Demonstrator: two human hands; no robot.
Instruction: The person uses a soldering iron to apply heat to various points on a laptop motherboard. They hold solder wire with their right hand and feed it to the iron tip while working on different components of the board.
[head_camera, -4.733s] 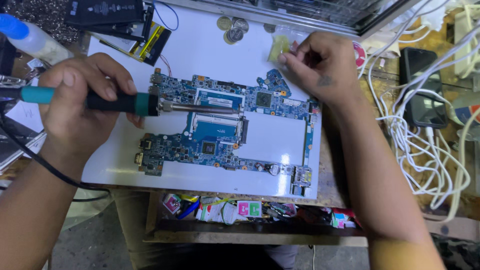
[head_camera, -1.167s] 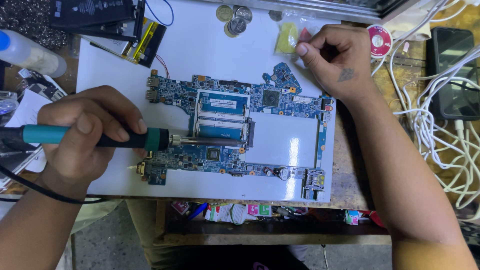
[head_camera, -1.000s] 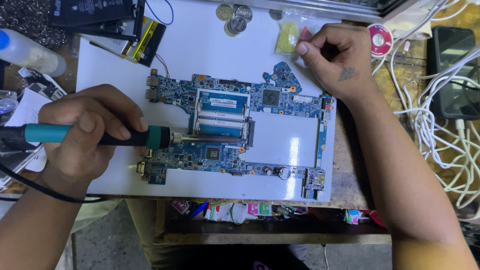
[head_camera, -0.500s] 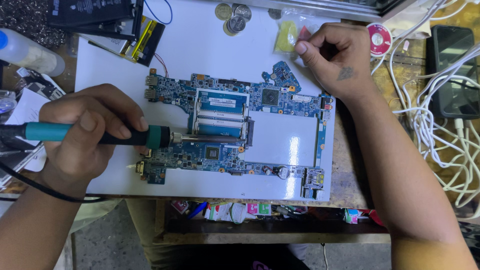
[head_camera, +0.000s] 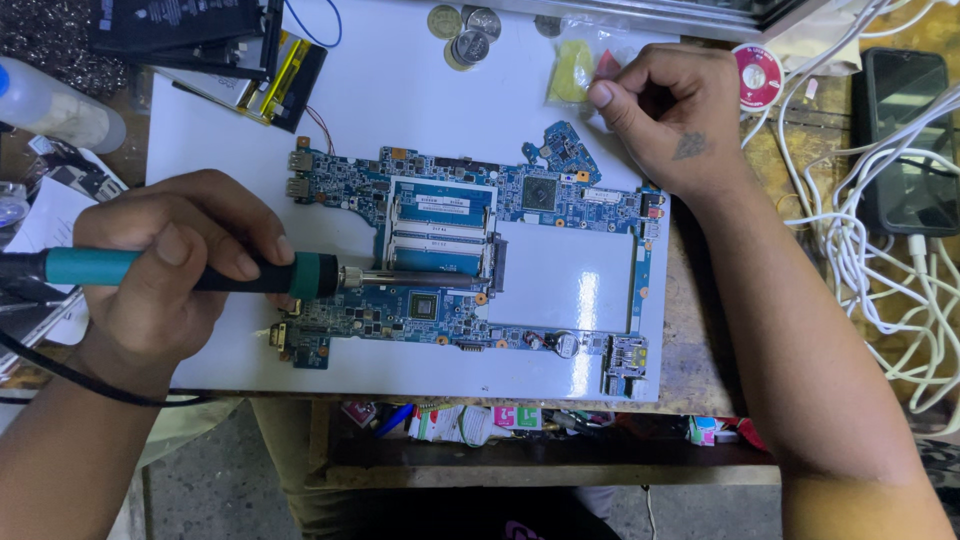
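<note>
Left hand (head_camera: 180, 265) is wrapped in a full fist around the soldering iron (head_camera: 200, 272), thumb laid along the teal grip, metal tip pointing right and lying over the circuit board (head_camera: 470, 250) near its lower middle; whether the tip actually touches the board, cannot tell. Right hand (head_camera: 670, 115) sits at the top edge of the white mat (head_camera: 400, 90), fingers curled together and pinching something small by the yellow bag (head_camera: 572, 70); what exactly is hidden. Board lies flat in the middle of the mat, blue, thin, with a big cutout on the right. Judgement: board is light and stiff but fragile, best held by bare edges, not by chips or connectors. Iron looks light and rigid, its cord trails off left, only safe hold is the insulated grip; the metal end is likely hot. Coins (head_camera: 462, 30) and white cables (head_camera: 880, 260) lie well apart.
</note>
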